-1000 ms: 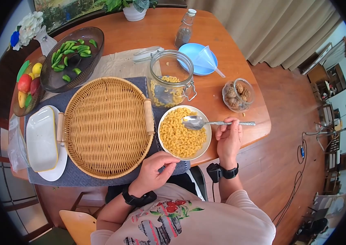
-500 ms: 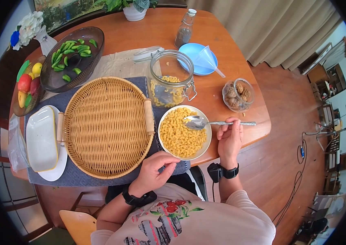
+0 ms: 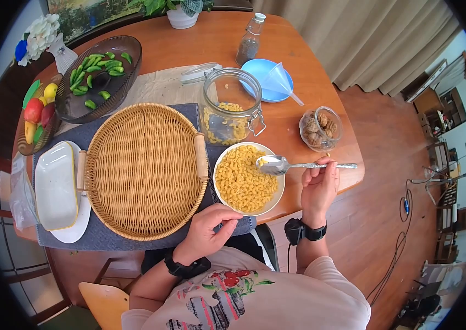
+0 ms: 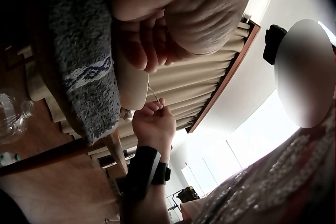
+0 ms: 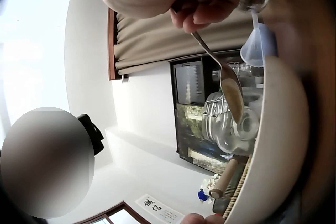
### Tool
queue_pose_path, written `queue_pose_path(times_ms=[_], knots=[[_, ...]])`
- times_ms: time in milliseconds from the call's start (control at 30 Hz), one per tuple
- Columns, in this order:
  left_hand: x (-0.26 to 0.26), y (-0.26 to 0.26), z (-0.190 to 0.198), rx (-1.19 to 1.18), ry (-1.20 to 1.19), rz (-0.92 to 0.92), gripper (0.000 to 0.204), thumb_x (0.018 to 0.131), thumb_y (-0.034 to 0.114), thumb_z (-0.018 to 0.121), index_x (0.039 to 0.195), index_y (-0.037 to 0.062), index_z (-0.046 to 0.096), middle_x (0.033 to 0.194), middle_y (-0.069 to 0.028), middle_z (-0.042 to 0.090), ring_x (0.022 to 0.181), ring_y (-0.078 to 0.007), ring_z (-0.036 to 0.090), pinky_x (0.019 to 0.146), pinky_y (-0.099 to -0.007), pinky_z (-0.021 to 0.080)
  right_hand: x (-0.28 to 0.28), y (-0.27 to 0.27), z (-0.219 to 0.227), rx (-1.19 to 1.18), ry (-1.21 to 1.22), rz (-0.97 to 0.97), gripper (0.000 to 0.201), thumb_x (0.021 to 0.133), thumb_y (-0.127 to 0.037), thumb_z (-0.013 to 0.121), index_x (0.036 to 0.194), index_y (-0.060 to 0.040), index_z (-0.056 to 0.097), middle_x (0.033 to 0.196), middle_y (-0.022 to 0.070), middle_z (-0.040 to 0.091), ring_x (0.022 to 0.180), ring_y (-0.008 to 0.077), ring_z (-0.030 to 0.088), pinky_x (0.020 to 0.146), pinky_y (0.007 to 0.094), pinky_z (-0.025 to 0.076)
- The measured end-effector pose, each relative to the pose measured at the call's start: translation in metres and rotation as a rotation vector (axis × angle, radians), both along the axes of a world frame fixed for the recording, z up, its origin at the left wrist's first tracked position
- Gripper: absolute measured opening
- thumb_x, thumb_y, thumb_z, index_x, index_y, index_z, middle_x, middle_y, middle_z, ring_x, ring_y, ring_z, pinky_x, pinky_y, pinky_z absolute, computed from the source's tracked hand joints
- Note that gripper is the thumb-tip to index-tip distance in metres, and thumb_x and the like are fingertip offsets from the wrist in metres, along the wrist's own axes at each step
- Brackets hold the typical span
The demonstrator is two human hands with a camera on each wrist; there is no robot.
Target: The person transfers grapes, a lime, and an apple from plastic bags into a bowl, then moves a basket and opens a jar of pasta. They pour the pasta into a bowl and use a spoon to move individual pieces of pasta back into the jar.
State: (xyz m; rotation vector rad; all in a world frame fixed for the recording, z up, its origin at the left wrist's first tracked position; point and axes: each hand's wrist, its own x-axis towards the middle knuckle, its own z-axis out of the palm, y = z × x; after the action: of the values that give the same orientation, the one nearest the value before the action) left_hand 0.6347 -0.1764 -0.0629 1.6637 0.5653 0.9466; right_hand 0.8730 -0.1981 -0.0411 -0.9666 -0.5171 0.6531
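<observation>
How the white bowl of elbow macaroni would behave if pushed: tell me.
The white bowl would probably slide rather than roll, since it sits upright. It likely feels rigid, as its smooth wall holds a clean round shape. Loose elbow macaroni fills much of it, so a hard jolt might spill some.

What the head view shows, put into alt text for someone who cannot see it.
A person's right hand holds a silver metal spoon over a round white bowl of yellow elbow macaroni, the left hand at its near side. A round tan wicker tray lies left of the bowl, a clear round glass jar beyond it.
</observation>
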Motion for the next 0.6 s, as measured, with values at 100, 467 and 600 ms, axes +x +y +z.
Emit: queue_pose_path(times_ms=[100,467,600], knots=[[0.000,0.000,0.000,0.007,-0.004,0.001,0.013,0.079,-0.003,0.057,0.091,-0.0002,0.061,0.081,-0.0091,0.060,0.068,-0.0148,0.057,0.060,-0.0235,0.046,-0.003,0.008,0.018,0.084,-0.014,-0.006,0.028,0.095,-0.031,0.038,0.088,-0.0064,0.049,0.063,0.0021,0.043,0.051,0.0113,0.042,0.043,0.0217,0.032],[0.001,0.001,-0.003,0.060,-0.025,0.005,0.014,0.080,-0.005,0.054,0.092,-0.0008,0.060,0.081,-0.0086,0.058,0.064,-0.0110,0.056,0.058,-0.0211,0.045,-0.033,0.045,0.057,0.164,-0.429,0.143,0.031,0.095,-0.026,0.040,0.110,-0.0014,0.050,0.089,0.0080,0.056,0.060,0.0080,0.051,0.049,0.0187,0.039],[0.001,0.001,0.000,0.053,-0.029,0.002,0.013,0.080,-0.005,0.055,0.091,-0.0009,0.060,0.080,-0.0087,0.058,0.064,-0.0113,0.056,0.058,-0.0216,0.045,-0.033,0.036,0.053,0.162,-0.412,0.109,0.031,0.095,-0.028,0.038,0.109,-0.0026,0.050,0.087,0.0083,0.056,0.059,0.0085,0.051,0.049,0.0190,0.039]])
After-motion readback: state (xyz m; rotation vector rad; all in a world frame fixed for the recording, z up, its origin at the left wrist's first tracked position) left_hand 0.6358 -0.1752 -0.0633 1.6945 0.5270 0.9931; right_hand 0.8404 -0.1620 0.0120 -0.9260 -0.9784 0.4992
